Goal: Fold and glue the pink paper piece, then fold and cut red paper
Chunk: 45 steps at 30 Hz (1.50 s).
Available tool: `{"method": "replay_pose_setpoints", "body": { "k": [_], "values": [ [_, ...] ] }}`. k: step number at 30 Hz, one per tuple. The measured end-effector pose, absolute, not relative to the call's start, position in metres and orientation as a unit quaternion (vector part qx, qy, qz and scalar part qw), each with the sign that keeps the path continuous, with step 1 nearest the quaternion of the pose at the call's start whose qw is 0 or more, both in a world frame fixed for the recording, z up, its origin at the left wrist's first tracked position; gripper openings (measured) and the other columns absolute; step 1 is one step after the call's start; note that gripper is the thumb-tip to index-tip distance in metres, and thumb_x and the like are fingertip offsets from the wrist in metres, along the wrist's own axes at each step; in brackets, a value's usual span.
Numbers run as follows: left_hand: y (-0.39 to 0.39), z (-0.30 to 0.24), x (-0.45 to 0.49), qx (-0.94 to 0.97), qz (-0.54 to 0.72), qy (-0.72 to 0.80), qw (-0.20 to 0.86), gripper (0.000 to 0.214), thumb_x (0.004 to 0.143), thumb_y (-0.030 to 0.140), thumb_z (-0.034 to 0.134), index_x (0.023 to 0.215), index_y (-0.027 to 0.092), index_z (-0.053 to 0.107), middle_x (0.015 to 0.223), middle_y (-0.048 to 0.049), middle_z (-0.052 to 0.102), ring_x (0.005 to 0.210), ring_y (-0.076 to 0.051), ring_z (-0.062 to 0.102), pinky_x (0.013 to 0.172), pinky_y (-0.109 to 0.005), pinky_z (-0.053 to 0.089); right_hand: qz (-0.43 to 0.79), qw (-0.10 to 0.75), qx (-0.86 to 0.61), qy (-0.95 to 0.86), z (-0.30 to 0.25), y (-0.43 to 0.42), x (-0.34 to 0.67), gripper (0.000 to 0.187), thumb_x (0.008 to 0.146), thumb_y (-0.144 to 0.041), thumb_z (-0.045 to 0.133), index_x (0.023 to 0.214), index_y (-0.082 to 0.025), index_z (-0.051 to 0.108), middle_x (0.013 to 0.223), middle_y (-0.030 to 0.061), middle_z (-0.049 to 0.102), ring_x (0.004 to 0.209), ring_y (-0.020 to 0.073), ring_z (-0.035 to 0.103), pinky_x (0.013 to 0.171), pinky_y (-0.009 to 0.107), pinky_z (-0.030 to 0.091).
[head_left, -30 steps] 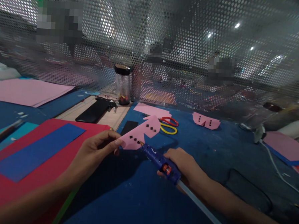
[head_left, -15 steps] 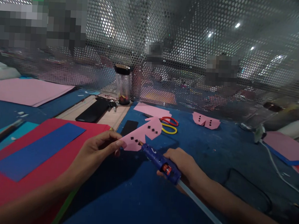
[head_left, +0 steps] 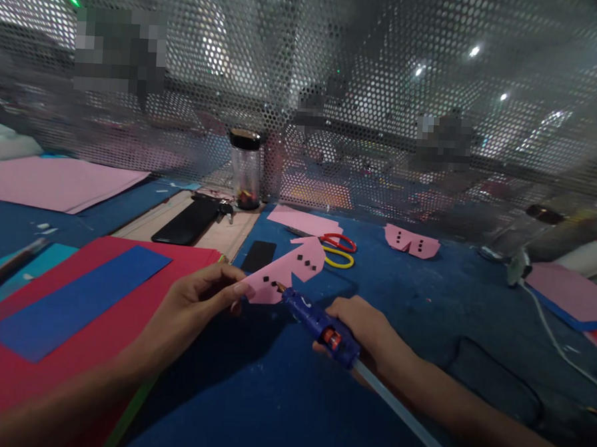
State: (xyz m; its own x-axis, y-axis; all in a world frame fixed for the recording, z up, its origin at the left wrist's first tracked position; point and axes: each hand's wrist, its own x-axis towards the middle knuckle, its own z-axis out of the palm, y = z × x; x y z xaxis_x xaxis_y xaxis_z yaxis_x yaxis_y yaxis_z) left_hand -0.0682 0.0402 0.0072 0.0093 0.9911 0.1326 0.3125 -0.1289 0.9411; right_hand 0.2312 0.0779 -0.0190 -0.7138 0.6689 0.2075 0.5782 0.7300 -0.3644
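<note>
The pink cut-out (head_left: pixel 283 270) is held in the air above the blue table (head_left: pixel 248 414), its near left end pinched between thumb and fingers of the left hand (head_left: pixel 199 300). From that hand it is stretched away to the right and forward, so its long axis is slanted across the view, with its notched edge turned toward the right hand (head_left: pixel 363 328). The left hand is the nearer one, being in direct contact. By the right hand, the glue gun (head_left: pixel 318 321) is gripped in a closed fist (the lower fingers are mostly hidden behind it), and it is aimed leftward and forward, crosswise to the cut-out. Its nozzle (head_left: pixel 282 288) is brought to the lowest of the black squares (head_left: pixel 300 257) on the left half; whether paper is touched or merely overlapped cannot quite be told from this angle. Behind the cut-out's far end, scissors (head_left: pixel 346 265) are laid on the table.
</note>
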Motion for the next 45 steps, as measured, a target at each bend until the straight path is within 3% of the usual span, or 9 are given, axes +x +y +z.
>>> {"method": "replay_pose_setpoints", "body": {
  "k": [8,23,29,36,39,42,45],
  "values": [
    [0.040,0.005,-0.070,0.612,0.449,0.538,0.367,0.023,0.093,0.046,0.064,0.084,0.025,0.067,0.071,0.0027,0.060,0.072,-0.016,0.057,0.067,-0.027,0.042,0.141,0.159,-0.333,-0.919,-0.015,0.078,0.232,0.013,0.088,-0.035,0.069,0.090,-0.023,0.063,0.080,0.0002,0.067,0.073,0.0181,0.058,0.068,0.030,0.040],
    [0.041,0.007,-0.069,0.603,0.454,0.536,0.378,0.022,0.092,0.046,0.066,0.084,0.025,0.068,0.071,0.0026,0.061,0.070,-0.016,0.057,0.066,-0.026,0.044,0.141,0.184,-0.351,-0.907,-0.011,0.068,0.234,0.015,0.087,-0.032,0.069,0.098,-0.025,0.063,0.087,0.0014,0.067,0.081,0.0209,0.060,0.069,0.031,0.043],
    [0.043,0.008,-0.069,0.591,0.462,0.546,0.374,0.023,0.092,0.045,0.065,0.084,0.024,0.068,0.074,0.0023,0.061,0.071,-0.016,0.058,0.068,-0.026,0.045,0.125,0.271,-0.384,-0.874,0.006,0.059,0.224,0.016,0.089,-0.037,0.068,0.098,-0.025,0.062,0.086,0.0009,0.065,0.077,0.0191,0.060,0.065,0.028,0.046],
    [0.046,0.008,-0.072,0.565,0.497,0.546,0.368,0.025,0.092,0.044,0.065,0.082,0.022,0.064,0.073,0.0024,0.061,0.070,-0.016,0.057,0.067,-0.025,0.045,0.092,0.302,-0.421,-0.850,0.013,0.073,0.247,0.016,0.091,-0.033,0.062,0.105,-0.026,0.061,0.085,0.0006,0.065,0.070,0.0171,0.060,0.062,0.028,0.047],
    [0.044,0.008,-0.073,0.576,0.499,0.535,0.367,0.024,0.094,0.042,0.064,0.083,0.021,0.064,0.075,0.0021,0.061,0.072,-0.015,0.057,0.069,-0.024,0.045,0.087,0.273,-0.429,-0.857,0.018,0.072,0.266,0.023,0.091,-0.025,0.061,0.113,-0.025,0.060,0.087,0.0013,0.067,0.071,0.0184,0.061,0.065,0.029,0.045],
    [0.041,0.008,-0.073,0.588,0.496,0.526,0.363,0.023,0.094,0.042,0.064,0.086,0.021,0.065,0.075,0.0019,0.062,0.071,-0.015,0.057,0.068,-0.024,0.045,0.069,0.190,-0.427,-0.881,0.025,0.062,0.281,0.034,0.088,-0.015,0.061,0.121,-0.024,0.058,0.097,0.0040,0.070,0.083,0.0233,0.061,0.071,0.032,0.043],
    [0.040,0.007,-0.071,0.606,0.491,0.520,0.348,0.023,0.094,0.043,0.064,0.086,0.021,0.065,0.076,0.0017,0.062,0.072,-0.015,0.057,0.069,-0.024,0.045,0.041,0.149,-0.461,-0.874,0.028,0.053,0.290,0.026,0.092,-0.016,0.059,0.117,-0.022,0.059,0.101,0.0055,0.072,0.083,0.0245,0.061,0.072,0.034,0.039]
  ]
}}
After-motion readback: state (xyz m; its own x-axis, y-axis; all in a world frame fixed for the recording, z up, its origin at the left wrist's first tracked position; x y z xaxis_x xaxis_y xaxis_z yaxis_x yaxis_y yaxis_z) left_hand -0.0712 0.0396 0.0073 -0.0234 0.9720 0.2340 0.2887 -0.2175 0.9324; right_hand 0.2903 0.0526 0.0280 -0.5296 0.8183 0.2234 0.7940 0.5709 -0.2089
